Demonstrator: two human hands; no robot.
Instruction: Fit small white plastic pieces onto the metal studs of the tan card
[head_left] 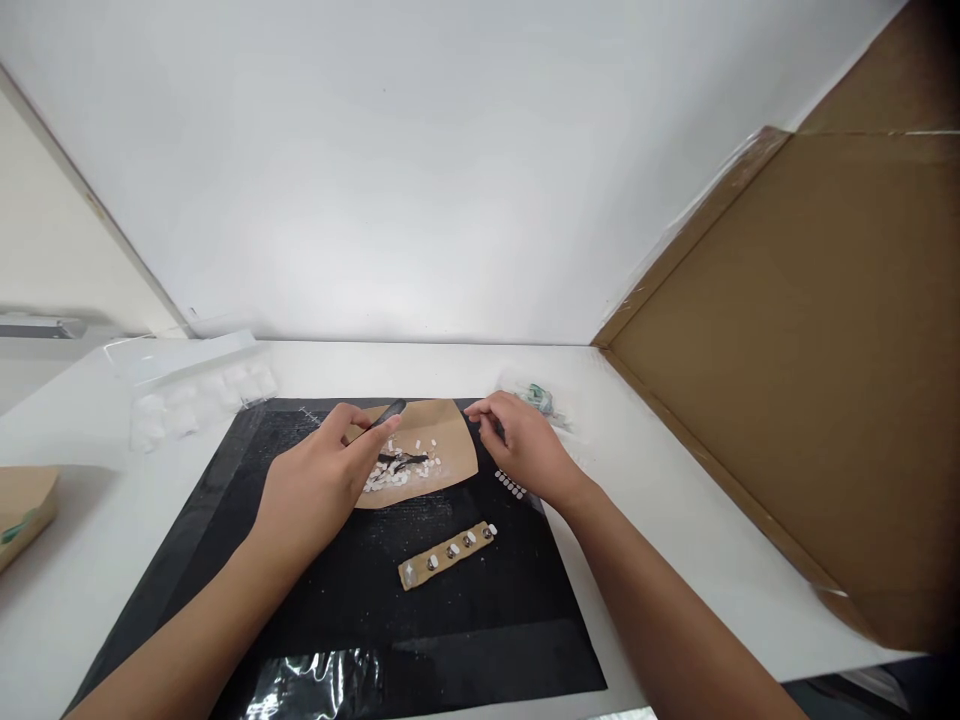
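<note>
A tan paper sheet (pixel 442 440) lies on a black mat (pixel 360 590) and carries several small white pieces (pixel 401 468) and a thin black strip. My left hand (pixel 319 480) rests on the sheet's left side, fingers closed round a dark slim tool (pixel 388 410). My right hand (pixel 521 445) sits at the sheet's right edge with thumb and fingers pinched together; what they hold is too small to make out. A narrow tan strip (pixel 448 555) with several small round pieces lies nearer to me on the mat. A few white dots (pixel 511 486) lie under my right wrist.
A clear plastic tray (pixel 191 385) stands at the back left. A small clear bag with green bits (pixel 541 400) lies behind my right hand. A big cardboard panel (pixel 810 370) leans at the right. A brown box (pixel 22 505) sits at the left edge of the white table (pixel 660 470).
</note>
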